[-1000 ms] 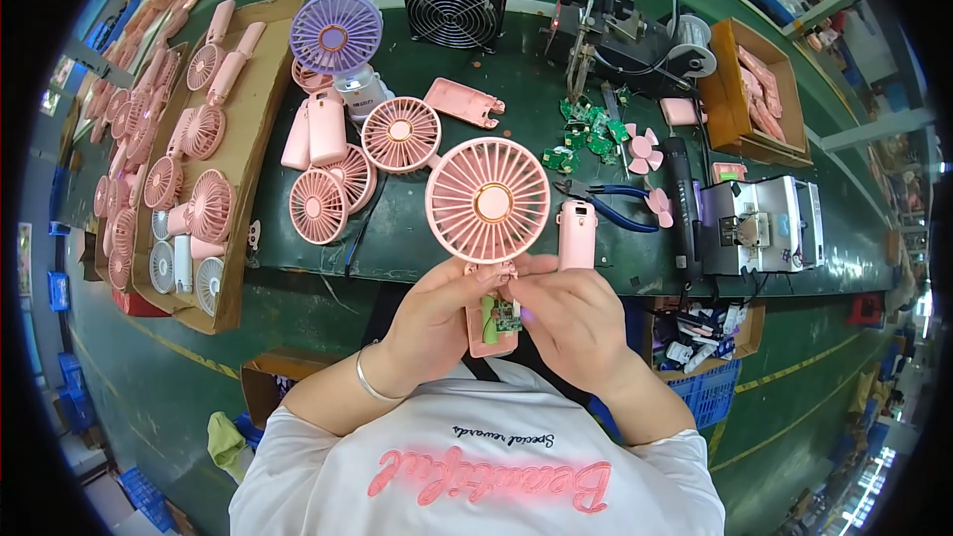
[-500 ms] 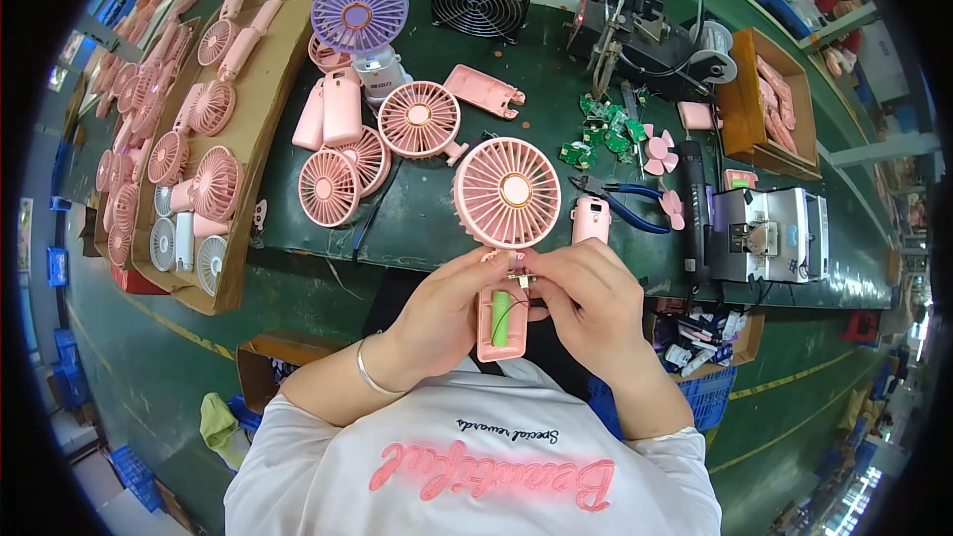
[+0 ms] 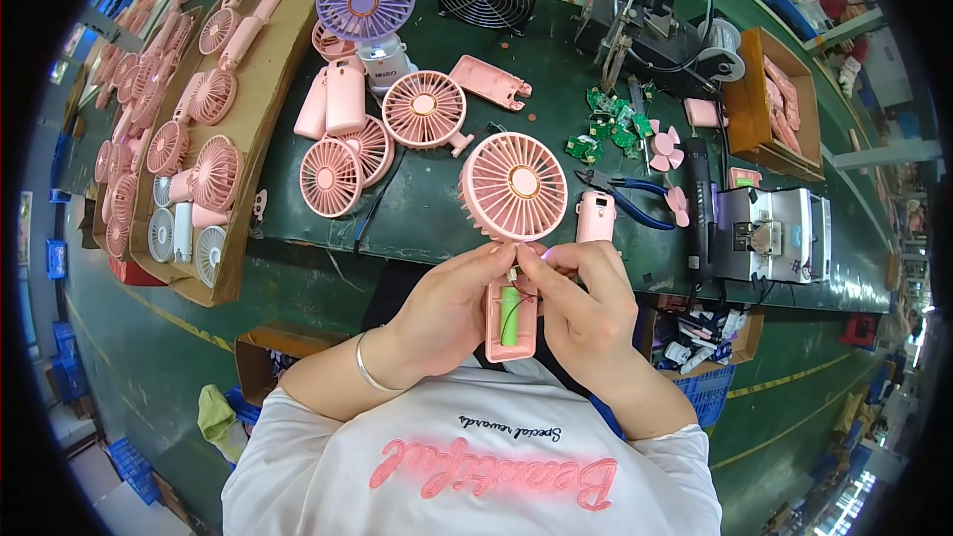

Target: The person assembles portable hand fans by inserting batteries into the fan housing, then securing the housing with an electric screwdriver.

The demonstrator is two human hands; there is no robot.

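Observation:
Between my hands is a pink handheld fan (image 3: 513, 187), its round grille head pointing away from me. Its handle (image 3: 511, 352) lies open toward me and shows a green battery (image 3: 509, 316) with thin dark wires. My left hand (image 3: 447, 303) is closed on the handle's left side, thumb at the neck. My right hand (image 3: 593, 303) pinches at the neck from the right, its fingertips meeting the left ones. A small white connector (image 3: 512, 276) shows just below the fingertips; whatever else they hold is covered. A pink handle with a small dark window (image 3: 596, 216) lies beyond my right hand.
Pliers (image 3: 630, 197), green circuit boards (image 3: 615, 124) and a soldering stand (image 3: 645, 30) with a wire spool are at right. Several pink fans (image 3: 424, 109) and a purple fan (image 3: 365, 0) stand left of centre. A cardboard tray (image 3: 283, 60) of fans lies farther left.
The fan's neck has come up slightly and its head tilts a little. My fingertips have closed together over the neck, covering the small board seen there before.

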